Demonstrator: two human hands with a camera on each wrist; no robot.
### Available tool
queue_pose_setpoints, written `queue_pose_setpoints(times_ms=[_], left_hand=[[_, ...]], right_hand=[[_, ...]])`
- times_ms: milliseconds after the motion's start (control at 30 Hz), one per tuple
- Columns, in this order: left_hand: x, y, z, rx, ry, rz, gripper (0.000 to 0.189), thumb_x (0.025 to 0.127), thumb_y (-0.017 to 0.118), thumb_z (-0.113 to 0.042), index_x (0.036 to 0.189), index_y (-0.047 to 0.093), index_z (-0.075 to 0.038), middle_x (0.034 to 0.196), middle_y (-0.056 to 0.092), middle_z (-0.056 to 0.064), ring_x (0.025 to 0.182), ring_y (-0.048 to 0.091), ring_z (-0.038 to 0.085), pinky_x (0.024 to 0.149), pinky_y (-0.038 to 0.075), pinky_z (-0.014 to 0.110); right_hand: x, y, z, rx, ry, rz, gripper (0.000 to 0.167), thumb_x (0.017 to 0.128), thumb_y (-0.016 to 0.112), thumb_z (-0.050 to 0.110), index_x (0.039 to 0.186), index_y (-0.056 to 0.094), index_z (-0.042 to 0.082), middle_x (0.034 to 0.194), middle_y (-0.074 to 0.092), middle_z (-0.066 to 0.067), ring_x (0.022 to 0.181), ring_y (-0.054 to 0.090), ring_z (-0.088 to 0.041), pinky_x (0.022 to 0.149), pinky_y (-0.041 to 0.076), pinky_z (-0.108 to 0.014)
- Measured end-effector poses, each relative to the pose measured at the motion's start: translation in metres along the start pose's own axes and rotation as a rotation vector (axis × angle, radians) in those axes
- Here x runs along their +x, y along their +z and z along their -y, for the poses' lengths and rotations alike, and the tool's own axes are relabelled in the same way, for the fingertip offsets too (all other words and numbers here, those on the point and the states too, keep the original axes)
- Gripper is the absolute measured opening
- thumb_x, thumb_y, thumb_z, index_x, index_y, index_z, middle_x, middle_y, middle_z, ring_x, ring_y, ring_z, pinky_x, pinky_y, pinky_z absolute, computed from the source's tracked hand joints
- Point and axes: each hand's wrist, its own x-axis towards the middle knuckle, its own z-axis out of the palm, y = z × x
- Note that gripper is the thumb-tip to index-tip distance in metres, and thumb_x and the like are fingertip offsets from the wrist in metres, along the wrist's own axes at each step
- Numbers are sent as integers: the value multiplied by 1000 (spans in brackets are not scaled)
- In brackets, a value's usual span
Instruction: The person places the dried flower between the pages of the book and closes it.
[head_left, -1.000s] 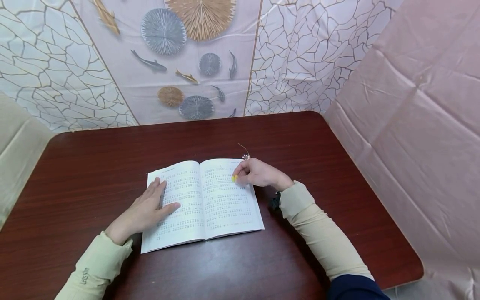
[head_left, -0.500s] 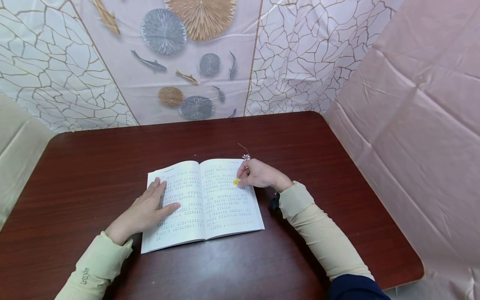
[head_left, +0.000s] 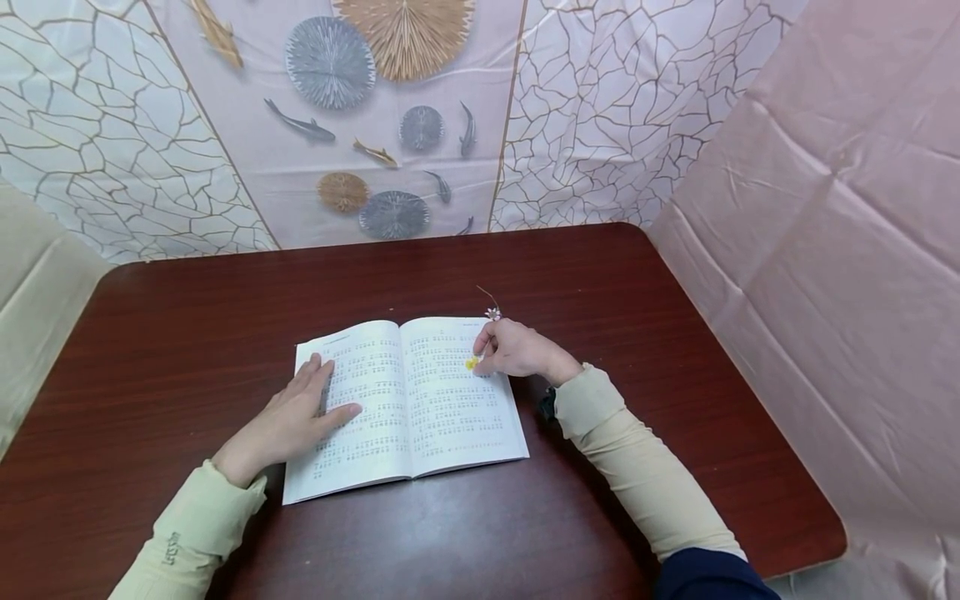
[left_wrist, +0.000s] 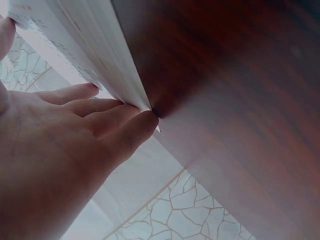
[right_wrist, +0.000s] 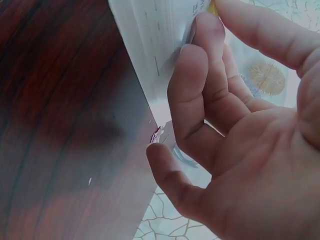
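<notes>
An open book point(head_left: 367, 467) with printed pages lies on the dark wooden table. My left hand point(head_left: 288, 425) rests on its left page with straight, slightly spread fingers; in the left wrist view the fingertips point(left_wrist: 145, 122) touch the book's edge. Over the upper right page, the thumb and fingers of my right hand point(head_left: 517, 348) pinch a small yellow flower point(head_left: 472, 363) at the paper. Only a sliver of that yellow shows in the right wrist view, at the top. The other right fingers point(right_wrist: 190, 75) are curled near the page edge.
A small pale pink-and-white flower point(head_left: 492, 313) with a thin stem lies at the book's top right corner, just beyond my right hand. The table point(head_left: 225, 292) meets a patterned cloth backdrop point(head_left: 585, 125) at the back and a plain pinkish cloth point(head_left: 840, 250) on the right.
Over the last second my right hand shifted slightly right, and the yellow flower came a little lower on the page. During the last half second it hardly moved. My left hand stayed in place.
</notes>
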Motion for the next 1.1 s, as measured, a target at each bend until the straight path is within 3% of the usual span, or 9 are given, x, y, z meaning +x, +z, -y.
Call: queue_pose_setpoints(times_ms=[100,167,333,433,533,600,733,933,1100], left_hand=[[0,-1,0,1,1,-1,99,92,52,-63,150,18,10,157,5,30,144,10,47,105,19,69],[0,-1,0,0,2,-1,99,92,51,-63,150,18,10,158,5,30,144,9,46,106,18,69],[0,-1,-1,-10,1,3,100,91,52,-63,150,18,10,158,5,29,144,9,46,106,18,68],[0,-1,-1,-21,0,5,99,92,52,-62,150,17,10,158,5,29,144,8,46,107,18,68],[0,0,-1,-31,-1,8,100,91,52,-63,150,17,10,158,5,29,144,8,46,106,17,68],[0,0,-2,-34,-1,9,100,91,52,-63,150,17,10,158,5,29,144,7,46,106,17,68],[0,-1,-2,-28,-5,7,100,91,52,-63,150,18,11,158,5,29,144,8,47,106,17,69],[-1,-4,-3,-19,-6,3,99,91,53,-62,149,19,11,157,6,30,144,6,48,105,15,71],[0,-5,-3,-16,12,-15,100,90,54,-63,150,18,10,157,10,31,143,5,49,106,14,71]], right_hand=[[-1,0,0,-38,16,-16,22,81,79,18,93,62,10,78,61,-3,68,55,-16,96,35,-47],[-2,0,0,-43,26,-21,23,81,79,20,94,62,11,79,61,-3,68,55,-17,97,33,-48],[-4,-1,-2,-3,32,-25,25,81,80,22,93,62,10,81,60,-6,67,54,-18,65,44,-31],[-5,-6,-3,37,23,-39,25,83,78,25,95,63,9,82,60,-7,67,53,-18,59,42,-27],[-6,-13,-7,61,35,-88,23,89,72,27,98,63,8,84,60,-6,70,53,-19,64,43,-30],[-6,-18,-10,37,62,-146,21,91,69,27,100,64,9,86,61,-5,74,54,-20,76,42,-34],[-2,-27,-18,-52,119,-237,20,94,66,26,104,65,9,88,65,-4,83,58,-23,97,28,-50],[11,-35,-35,-170,162,-247,23,95,63,20,114,64,8,95,66,-4,91,59,-23,102,22,-60],[23,-38,-38,-181,118,-263,23,94,63,17,116,66,9,99,67,-4,93,59,-23,100,23,-59]])
